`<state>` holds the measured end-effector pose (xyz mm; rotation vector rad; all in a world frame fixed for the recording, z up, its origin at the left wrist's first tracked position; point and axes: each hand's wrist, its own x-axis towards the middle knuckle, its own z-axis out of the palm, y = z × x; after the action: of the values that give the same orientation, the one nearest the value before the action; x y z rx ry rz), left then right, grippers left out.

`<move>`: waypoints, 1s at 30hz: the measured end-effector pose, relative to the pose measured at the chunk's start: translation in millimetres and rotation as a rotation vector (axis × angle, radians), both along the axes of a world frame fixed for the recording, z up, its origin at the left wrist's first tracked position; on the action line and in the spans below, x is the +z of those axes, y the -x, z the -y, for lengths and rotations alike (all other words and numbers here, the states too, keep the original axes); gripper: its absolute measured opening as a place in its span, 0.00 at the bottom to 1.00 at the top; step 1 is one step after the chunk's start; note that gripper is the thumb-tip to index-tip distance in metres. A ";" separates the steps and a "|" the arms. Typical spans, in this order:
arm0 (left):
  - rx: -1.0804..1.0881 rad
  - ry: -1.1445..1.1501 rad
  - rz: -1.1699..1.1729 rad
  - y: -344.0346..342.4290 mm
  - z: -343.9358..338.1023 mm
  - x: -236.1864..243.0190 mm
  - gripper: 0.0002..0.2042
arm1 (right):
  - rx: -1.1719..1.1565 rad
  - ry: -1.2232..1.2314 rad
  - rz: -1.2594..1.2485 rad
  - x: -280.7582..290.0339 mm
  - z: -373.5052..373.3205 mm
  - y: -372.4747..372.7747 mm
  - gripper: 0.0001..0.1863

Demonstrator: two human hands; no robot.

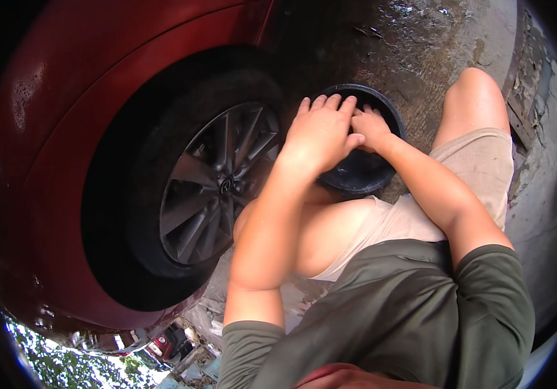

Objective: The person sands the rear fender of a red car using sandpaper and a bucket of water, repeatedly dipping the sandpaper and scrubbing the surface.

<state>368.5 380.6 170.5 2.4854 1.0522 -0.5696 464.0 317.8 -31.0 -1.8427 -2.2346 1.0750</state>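
A round black tub [357,174] stands on the wet ground between my legs, just right of the car wheel. Over its left rim, my left hand [325,126] is spread palm down, the thumb held apart from the fingers and nothing seen in it. My right hand [370,128] reaches across the tub's opening close beside the left one. Its fingers point forward and look stretched out, though the left hand partly covers them. What lies at the bottom of the tub is too dark to make out.
On the left, a red car [64,149] with water drops on its paint stands close to me. Its black tyre [142,240] and grey spoked rim [191,207] are beside my left knee. Wet concrete [434,65] lies ahead, with a broken edge [531,97] at the right.
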 end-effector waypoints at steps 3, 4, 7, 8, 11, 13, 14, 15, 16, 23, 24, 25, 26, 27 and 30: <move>-0.121 -0.113 0.240 -19.8 16.1 19.3 0.30 | -0.151 -0.167 -0.553 -10.9 -13.2 0.5 0.23; -0.154 -0.136 0.343 -27.4 22.8 27.5 0.30 | -0.171 -0.488 -0.597 -14.7 -14.8 2.2 0.21; -0.210 -0.137 0.547 -33.8 43.3 51.0 0.29 | -0.492 0.044 -1.027 31.6 -37.0 -0.4 0.13; -0.212 -0.138 0.638 -32.9 52.8 51.4 0.28 | -0.670 0.292 -1.283 44.5 -49.5 4.5 0.09; -0.205 -0.193 0.770 -35.4 70.0 67.5 0.21 | -0.970 0.179 -1.609 94.1 -84.5 17.7 0.14; -0.171 -0.188 0.872 -39.6 77.9 79.4 0.20 | -0.923 -0.147 -1.591 115.2 -114.2 28.9 0.21; -0.141 -0.209 0.926 -40.3 82.0 84.7 0.19 | -0.878 -0.270 -1.514 128.8 -127.7 34.1 0.24; -0.139 -0.210 0.923 -38.6 82.7 84.9 0.19 | -0.903 -0.487 -1.301 145.9 -136.4 45.0 0.23; -0.117 -0.202 0.967 -38.4 83.2 85.9 0.19 | -0.909 -0.710 -1.306 165.3 -142.6 58.0 0.22; -0.075 -0.173 0.957 -21.4 73.5 85.5 0.18 | -0.725 -1.217 -0.901 174.7 -159.5 107.0 0.27; -0.084 -0.178 0.949 -22.6 73.7 87.6 0.18 | -0.902 -1.123 -0.854 153.4 -169.7 99.5 0.26; -0.096 -0.182 0.954 -23.4 74.8 89.9 0.18 | -0.950 -1.090 -0.829 139.1 -175.2 95.3 0.25; -0.077 -0.181 0.949 -19.1 77.6 89.2 0.17 | -0.877 -1.118 -0.918 156.8 -171.7 103.6 0.26; -0.056 -0.176 0.950 -16.3 78.5 88.5 0.17 | -0.804 -1.145 -1.005 177.3 -164.9 118.8 0.26; -0.039 -0.148 0.983 -19.1 81.6 87.4 0.15 | -0.552 -1.313 -1.091 232.5 -144.8 131.8 0.28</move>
<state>387.6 299.0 257.8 2.3989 0.6363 0.7026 332.2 462.6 201.5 -0.7890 -1.0659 0.1734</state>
